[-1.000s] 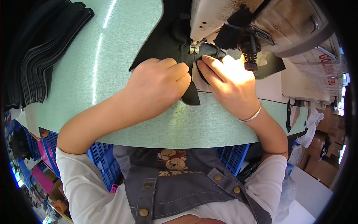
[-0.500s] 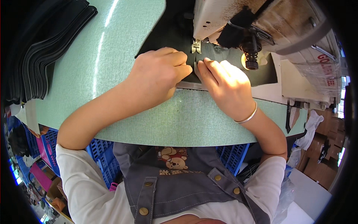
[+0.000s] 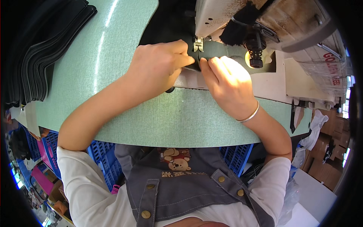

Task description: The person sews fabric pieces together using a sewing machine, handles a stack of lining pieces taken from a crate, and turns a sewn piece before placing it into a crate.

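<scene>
Dark fabric (image 3: 166, 28) lies under the metal presser foot (image 3: 198, 44) of a sewing machine (image 3: 210, 17), with a seam line running toward me from the foot. My left hand (image 3: 157, 66) is closed, its thumb and forefinger pinching the fabric's near edge just left of that line. Close beside it, my right hand (image 3: 230, 83) has its fingers pressed together on the edge at the right of the line. The fingertips of both hands are a short way in front of the foot. Part of the fabric is hidden beneath my hands and the machine head.
On the green tabletop (image 3: 124, 113), a tall stack of black fabric pieces (image 3: 38, 64) stands at the far left. Small dark snips (image 3: 292, 117) lie by the right edge. Blue plastic baskets (image 3: 236, 159) sit below the table. The machine arm fills the upper right.
The fabric has slid away from me under the presser foot, baring more of the pale machine bed. Both hands have moved slightly forward with it, still pinching.
</scene>
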A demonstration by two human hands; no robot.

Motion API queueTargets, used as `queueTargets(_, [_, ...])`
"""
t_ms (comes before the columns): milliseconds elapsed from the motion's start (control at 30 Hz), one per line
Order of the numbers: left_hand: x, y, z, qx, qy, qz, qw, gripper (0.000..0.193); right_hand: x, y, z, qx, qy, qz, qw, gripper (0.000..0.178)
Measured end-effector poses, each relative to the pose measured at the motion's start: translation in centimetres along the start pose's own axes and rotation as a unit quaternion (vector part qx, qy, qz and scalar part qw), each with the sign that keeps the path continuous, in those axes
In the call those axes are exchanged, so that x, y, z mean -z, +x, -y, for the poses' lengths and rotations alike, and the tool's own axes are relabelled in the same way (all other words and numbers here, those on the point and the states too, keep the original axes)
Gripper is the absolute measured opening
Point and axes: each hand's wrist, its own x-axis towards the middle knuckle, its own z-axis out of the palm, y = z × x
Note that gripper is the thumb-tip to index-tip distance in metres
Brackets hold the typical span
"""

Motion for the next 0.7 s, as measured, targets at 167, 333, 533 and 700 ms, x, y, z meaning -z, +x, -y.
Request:
queueTargets(167, [-0.2, 0.5, 0.5, 0.014, -0.008, 0.004, 1.000, 0.024, 0.4, -0.1, 0.2, -0.033, 0.009, 0.066, 0.997, 0.035])
queueTargets(333, [-0.5, 0.4, 1.2, -0.013, -0.021, -0.031, 0.999, 0.023, 1.3, -0.2, -0.4, -0.089, -0.038, 0.062, 0.993, 0.038])
queueTargets(533, [-0.5, 0.7, 1.3, -0.033, -0.095, -0.020, 0.995, 0.014, 2.8, -2.6, -7.0, 0.053, -0.123, 0.044, 0.990, 0.020])
queueTargets(700, [0.2, 0.8, 1.6, -0.040, -0.080, -0.011, 0.996, 0.013, 1.9, -1.5, -5.8, 0.044, 0.054, 0.036, 0.997, 0.021])
